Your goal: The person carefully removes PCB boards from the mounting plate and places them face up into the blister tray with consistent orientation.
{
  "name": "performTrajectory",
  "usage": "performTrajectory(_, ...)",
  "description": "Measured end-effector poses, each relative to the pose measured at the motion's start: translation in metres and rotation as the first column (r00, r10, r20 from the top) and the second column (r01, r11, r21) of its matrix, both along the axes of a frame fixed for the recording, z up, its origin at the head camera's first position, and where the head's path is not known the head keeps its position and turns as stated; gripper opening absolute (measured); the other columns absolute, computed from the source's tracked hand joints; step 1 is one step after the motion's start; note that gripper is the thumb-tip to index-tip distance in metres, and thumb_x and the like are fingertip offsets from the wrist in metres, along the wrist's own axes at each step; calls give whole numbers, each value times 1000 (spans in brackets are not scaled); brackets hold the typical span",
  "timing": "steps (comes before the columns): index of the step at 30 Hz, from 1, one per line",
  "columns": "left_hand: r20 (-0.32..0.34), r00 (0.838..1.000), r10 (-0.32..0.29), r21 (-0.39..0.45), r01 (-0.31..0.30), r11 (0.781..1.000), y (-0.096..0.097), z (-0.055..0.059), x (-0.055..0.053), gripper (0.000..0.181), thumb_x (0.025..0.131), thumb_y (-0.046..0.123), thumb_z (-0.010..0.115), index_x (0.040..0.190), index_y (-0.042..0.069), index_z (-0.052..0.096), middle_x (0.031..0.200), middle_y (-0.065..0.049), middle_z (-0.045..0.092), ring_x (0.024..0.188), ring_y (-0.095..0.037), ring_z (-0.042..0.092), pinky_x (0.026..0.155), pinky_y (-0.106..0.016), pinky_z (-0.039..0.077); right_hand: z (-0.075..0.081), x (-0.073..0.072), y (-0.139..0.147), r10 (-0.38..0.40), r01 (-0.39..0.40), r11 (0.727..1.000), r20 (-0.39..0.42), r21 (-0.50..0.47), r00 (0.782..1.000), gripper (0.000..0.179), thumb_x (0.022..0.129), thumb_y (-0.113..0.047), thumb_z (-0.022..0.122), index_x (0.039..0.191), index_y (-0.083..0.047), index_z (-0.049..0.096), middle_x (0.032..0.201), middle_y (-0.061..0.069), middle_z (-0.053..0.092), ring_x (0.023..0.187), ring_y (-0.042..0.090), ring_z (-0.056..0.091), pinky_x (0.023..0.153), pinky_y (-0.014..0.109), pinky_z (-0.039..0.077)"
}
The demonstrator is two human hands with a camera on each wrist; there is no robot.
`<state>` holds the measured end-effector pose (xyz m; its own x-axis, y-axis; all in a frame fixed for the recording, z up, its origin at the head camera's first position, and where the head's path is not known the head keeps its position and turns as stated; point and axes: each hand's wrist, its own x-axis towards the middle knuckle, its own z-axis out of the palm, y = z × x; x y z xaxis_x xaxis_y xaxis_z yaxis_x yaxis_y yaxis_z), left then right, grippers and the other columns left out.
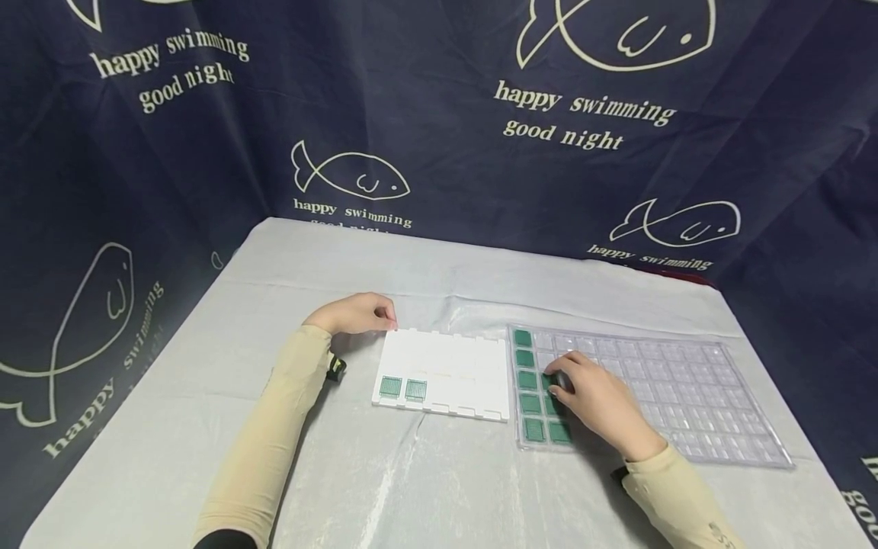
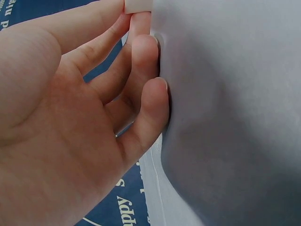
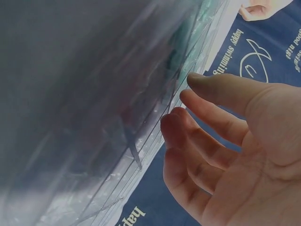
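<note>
My left hand (image 1: 358,313) pinches the far left corner of a white notched board (image 1: 439,354) between thumb and fingers; in the left wrist view a bit of its white edge (image 2: 138,5) shows at the fingertips. Two small green square circuit boards (image 1: 391,387) lie side by side along the board's near left edge. My right hand (image 1: 597,393) reaches over the clear compartment tray (image 1: 686,412), thumb and forefinger apart at a green square (image 1: 546,380) in the second column. Part of that column is hidden under the hand. In the right wrist view the fingers (image 3: 207,113) are bent loosely beside the tray.
Green squares (image 1: 527,380) fill the tray's leftmost column, right beside the white board. Clear compartments extend to the right. A pale cloth (image 1: 343,473) covers the table, and a dark blue curtain (image 1: 453,114) with fish prints hangs behind and at the sides.
</note>
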<state>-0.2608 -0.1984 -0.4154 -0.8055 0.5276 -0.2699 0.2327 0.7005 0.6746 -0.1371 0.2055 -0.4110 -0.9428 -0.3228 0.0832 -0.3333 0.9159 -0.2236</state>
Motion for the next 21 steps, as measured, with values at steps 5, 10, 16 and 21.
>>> performTrajectory(5, 0, 1000, -4, 7, 4, 1000, 0, 1, 1, 12, 99, 20, 63, 100, 11, 71, 122, -10, 69, 120, -29, 59, 113, -53, 40, 0, 0, 0, -5, 5, 1000, 5, 5, 1000, 21, 87, -18, 79, 107, -14, 72, 110, 5, 69, 90, 26, 70, 74, 48, 56)
performTrajectory(10, -2, 1000, -3, 10, 3, 1000, 0, 2, 2, 12, 99, 19, 63, 100, 10, 71, 118, -9, 70, 116, -28, 59, 111, -52, 42, -1, 0, -1, -16, 16, 1000, 6, 11, 1000, 21, 87, -19, 79, 107, -14, 73, 110, 5, 69, 89, 26, 70, 74, 48, 56)
performTrajectory(16, 0, 1000, 1, 3, -1, 1000, 0, 1, 2, 12, 99, 20, 63, 100, 11, 70, 119, -8, 70, 116, -27, 59, 112, -52, 41, -1, 1, -3, -20, 20, 1000, 5, 4, 1000, 22, 88, -21, 78, 108, -14, 73, 111, 6, 70, 94, 29, 70, 77, 51, 56)
performTrajectory(21, -1, 1000, 0, 5, 0, 1000, 0, 1, 2, 12, 99, 20, 63, 100, 11, 70, 118, -8, 70, 116, -27, 58, 111, -52, 41, 1, 0, -11, -20, 20, 1000, -7, -21, 1000, 20, 89, -21, 77, 107, -15, 73, 109, 5, 71, 89, 24, 69, 72, 47, 56)
